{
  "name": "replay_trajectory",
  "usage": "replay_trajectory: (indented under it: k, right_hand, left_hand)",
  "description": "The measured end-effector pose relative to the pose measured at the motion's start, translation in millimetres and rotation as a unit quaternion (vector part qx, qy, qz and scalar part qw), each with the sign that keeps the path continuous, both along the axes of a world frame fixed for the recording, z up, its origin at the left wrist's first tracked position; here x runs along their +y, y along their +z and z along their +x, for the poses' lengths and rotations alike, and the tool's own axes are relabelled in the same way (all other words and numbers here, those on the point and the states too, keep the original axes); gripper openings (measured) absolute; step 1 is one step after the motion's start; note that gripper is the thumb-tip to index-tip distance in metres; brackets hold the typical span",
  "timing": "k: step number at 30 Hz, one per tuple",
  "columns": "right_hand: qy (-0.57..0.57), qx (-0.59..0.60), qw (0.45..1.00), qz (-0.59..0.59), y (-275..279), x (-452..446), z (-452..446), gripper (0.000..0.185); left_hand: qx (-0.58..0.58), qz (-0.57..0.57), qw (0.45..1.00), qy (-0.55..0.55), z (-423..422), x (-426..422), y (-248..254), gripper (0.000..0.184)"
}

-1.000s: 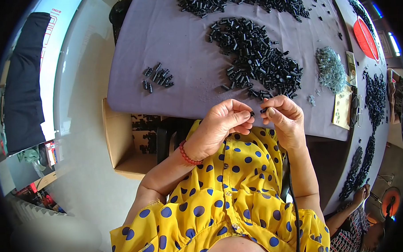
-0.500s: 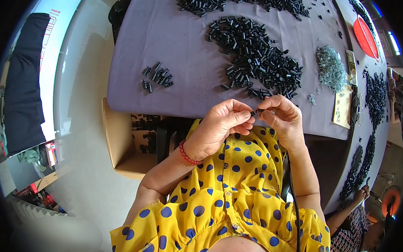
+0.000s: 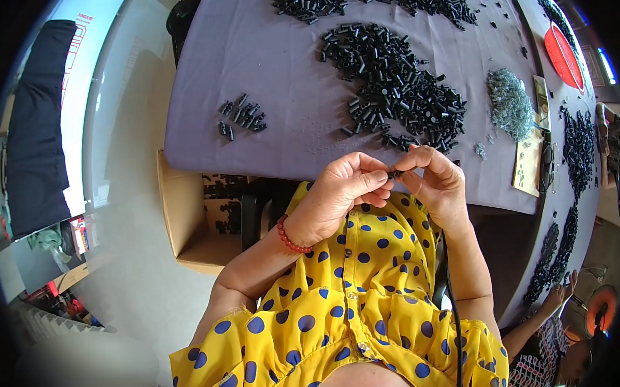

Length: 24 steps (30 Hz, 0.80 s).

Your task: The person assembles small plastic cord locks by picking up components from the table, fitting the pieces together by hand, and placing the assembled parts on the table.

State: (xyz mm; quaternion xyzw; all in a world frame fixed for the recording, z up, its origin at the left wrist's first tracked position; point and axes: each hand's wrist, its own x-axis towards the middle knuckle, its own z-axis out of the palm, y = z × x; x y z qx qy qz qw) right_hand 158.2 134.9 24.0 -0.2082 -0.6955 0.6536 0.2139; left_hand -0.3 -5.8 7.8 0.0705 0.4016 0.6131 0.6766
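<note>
Just off the table's front edge, my left hand point(image 3: 351, 185) and my right hand point(image 3: 432, 179) meet over my lap. Between their fingertips is a small black cylindrical part point(image 3: 393, 175), mostly covered by the fingers. The left thumb and forefinger pinch one end, and the right thumb and forefinger close on the other. Beyond my hands lies a large pile of black cylindrical parts point(image 3: 405, 88). A small group of similar black parts point(image 3: 242, 117) sits apart to the left on the cloth.
A heap of clear small pieces point(image 3: 508, 105) lies at right, near a yellow card point(image 3: 526, 165) and glasses point(image 3: 547, 168). A red basket point(image 3: 563, 56) stands farther off. Below the table's left edge is an open cardboard box point(image 3: 189, 242). Another person's hand point(image 3: 559, 294) shows at lower right.
My right fingertips have come closer to the left ones, closing the small gap at the black part. The other person's hands at lower right have shifted and opened.
</note>
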Motion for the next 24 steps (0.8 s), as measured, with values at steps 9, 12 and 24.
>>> replay_trajectory:
  k: [9, 12, 24]
  right_hand:
    - [0.005, -0.018, 0.998, 0.053, -0.6, 2.4, 1.1, 0.023]
    - [0.002, -0.020, 0.998, 0.054, -0.6, 2.0, 1.0, 0.022]
    - [0.014, -0.048, 0.958, 0.284, 14.2, 3.8, -1.7, 0.020]
  left_hand:
    - [0.006, 0.005, 1.000, -0.002, 0.8, -0.5, 1.0, 0.018]
    - [0.010, 0.007, 1.000, -0.001, 1.3, -0.6, 0.9, 0.018]
    - [0.052, 0.027, 0.998, 0.029, 4.7, -1.1, 0.0, 0.017]
